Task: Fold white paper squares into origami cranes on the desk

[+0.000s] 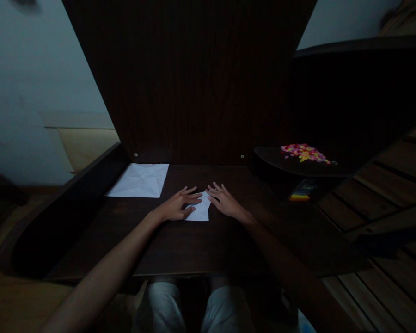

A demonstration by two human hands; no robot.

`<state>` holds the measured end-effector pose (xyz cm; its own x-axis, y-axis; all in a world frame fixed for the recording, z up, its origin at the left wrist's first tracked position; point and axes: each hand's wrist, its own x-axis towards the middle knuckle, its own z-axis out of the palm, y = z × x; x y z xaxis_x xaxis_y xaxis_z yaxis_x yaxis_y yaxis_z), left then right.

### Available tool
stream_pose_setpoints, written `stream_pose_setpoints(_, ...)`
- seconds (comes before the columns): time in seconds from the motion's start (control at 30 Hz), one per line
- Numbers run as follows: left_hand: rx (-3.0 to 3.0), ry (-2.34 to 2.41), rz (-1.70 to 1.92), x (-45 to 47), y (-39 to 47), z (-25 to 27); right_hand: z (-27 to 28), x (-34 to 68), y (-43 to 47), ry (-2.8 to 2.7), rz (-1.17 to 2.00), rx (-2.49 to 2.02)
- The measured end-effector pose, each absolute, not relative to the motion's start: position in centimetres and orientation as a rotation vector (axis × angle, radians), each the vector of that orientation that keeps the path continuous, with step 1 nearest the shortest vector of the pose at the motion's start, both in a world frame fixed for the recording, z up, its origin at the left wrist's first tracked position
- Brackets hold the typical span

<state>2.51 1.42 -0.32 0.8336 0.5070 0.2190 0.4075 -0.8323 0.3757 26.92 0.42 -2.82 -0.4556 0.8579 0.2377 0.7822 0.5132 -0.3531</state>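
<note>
A small folded piece of white paper (200, 212) lies on the dark wooden desk between my two hands. My left hand (178, 204) rests flat over its left side, fingers spread and partly covering it. At the paper's upper right edge, the fingertips of my right hand (225, 201) touch it, with the fingers stretched out. Further left on the desk lies a larger white sheet (140, 181) with crease lines across it, apart from both hands.
On a low rounded shelf (270, 157) at the right sits a pile of small pink, red and yellow pieces (304, 152). Below it a colourful item (300, 194) shows. A raised side panel (55, 217) bounds the desk on the left, and a tall dark board (194, 83) stands behind.
</note>
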Motion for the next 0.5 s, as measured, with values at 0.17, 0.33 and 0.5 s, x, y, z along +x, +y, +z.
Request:
stream_pose_setpoints(0.17, 2.765, 0.711, 0.506, 2.2, 2.0, -0.7, -3.1, 26.8, 0.5, -2.405, 0.33, -1.192)
stream_pose_setpoints(0.33, 2.766, 0.783, 0.512, 2.2, 2.0, -0.8, -3.1, 26.7, 0.4, -2.432, 0.408, -1.109)
stream_pose_setpoints(0.5, 2.758, 0.895, 0.387, 2.4, 1.1, 0.0, -2.8, 26.5, 0.1, -2.411, 0.427, -1.095)
